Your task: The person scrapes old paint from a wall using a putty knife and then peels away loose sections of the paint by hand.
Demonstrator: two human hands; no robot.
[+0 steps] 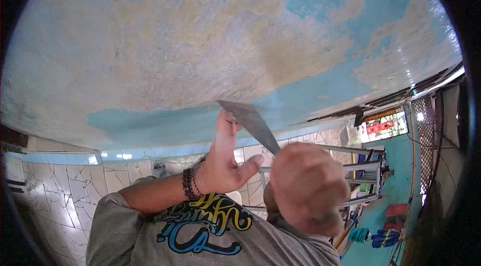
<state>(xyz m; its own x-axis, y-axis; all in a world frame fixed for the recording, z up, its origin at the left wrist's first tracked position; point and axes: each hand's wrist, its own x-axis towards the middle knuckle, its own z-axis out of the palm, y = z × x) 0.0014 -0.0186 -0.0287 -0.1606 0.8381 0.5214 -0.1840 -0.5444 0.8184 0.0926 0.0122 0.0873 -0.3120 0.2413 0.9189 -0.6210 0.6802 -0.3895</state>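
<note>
My right hand (310,186), slightly blurred, is closed around a scraper; the handle is hidden inside the fist. Its flat grey metal blade (253,124) points up and left, with its wide edge close to the patchy painted surface (190,40). Left of the blade is my left hand (228,158), a dark beaded bracelet on the wrist. Its fingers point upward and the thumb stands apart. The fingertips are at the blade's lower left side, and I see nothing gripped in this hand. The surface shows turquoise paint and worn beige-white areas.
Below the surface lies a floor or wall of pale broken tiles (60,191). A metal ladder (363,166) stands at the right, beside a turquoise wall (396,165) with hanging cloths (385,238). A lattice panel (422,140) and a bright opening are farther right.
</note>
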